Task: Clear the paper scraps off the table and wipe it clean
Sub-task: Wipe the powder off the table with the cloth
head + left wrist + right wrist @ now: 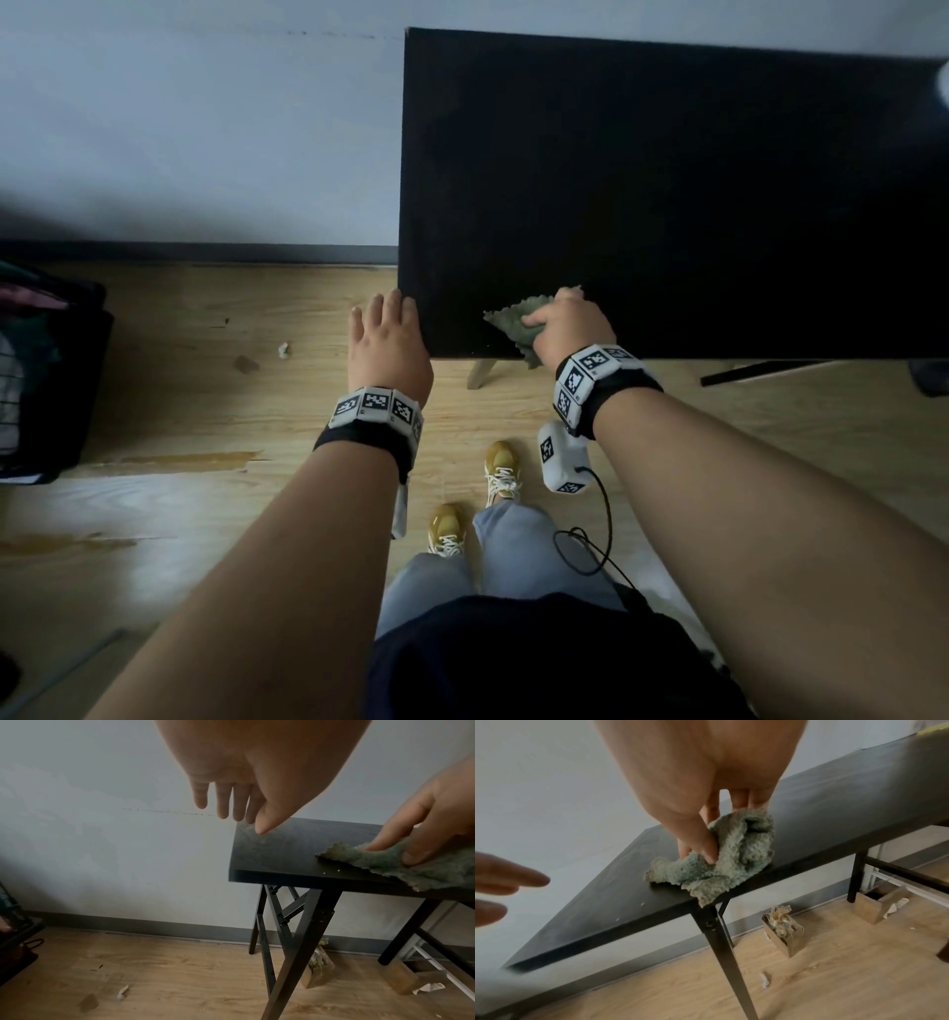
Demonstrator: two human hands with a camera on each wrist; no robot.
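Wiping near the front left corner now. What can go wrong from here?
1. The cloth overhangs the table front edge; the right hand pinches only part, so it may slip off.
2. White specks near that edge would likely be swept onto the floor.
3. The left hand hovers open beside the corner, steadying nothing.

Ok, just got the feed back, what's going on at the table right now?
The right hand grips a green cloth against the black table near its front left corner. The left hand is open beside that corner. A few white specks remain near the front edge, and a paper scrap lies on the floor.
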